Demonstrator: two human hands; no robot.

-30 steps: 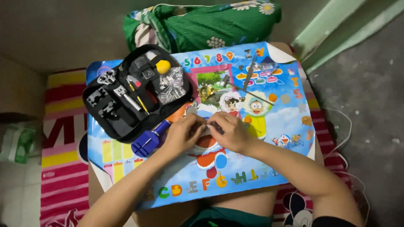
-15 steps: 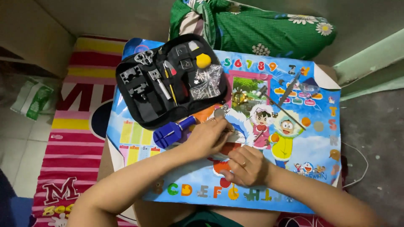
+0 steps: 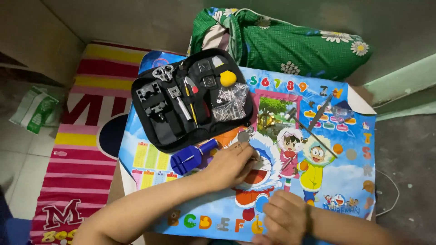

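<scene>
My left hand (image 3: 229, 165) reaches over a cartoon poster (image 3: 345, 181). Its bent fingertips pinch a small metal part against the sheet, mostly hidden. A small round metal disc (image 3: 244, 136) lies just beyond the fingertips. A blue plastic tool (image 3: 190, 156) lies right beside the hand, to its left. My right hand (image 3: 286, 218) rests curled on the poster's near edge, apart from the left hand; nothing shows in it. An open black tool case (image 3: 156, 129) lies behind the left hand, holding metal tools, a yellow ball (image 3: 228, 78) and a clear bag of small parts (image 3: 230, 102).
Thin metal tools (image 3: 318, 119) and a gold ring-shaped piece (image 3: 265, 120) lie on the poster's right half. A green floral bundle (image 3: 290, 41) sits behind it. A striped mat (image 3: 86, 136) and a green and white bag (image 3: 36, 109) lie on the floor to the left.
My right hand has drawn back from the left hand toward the poster's near edge. The left hand stays by the round disc. The view has shifted to the left.
</scene>
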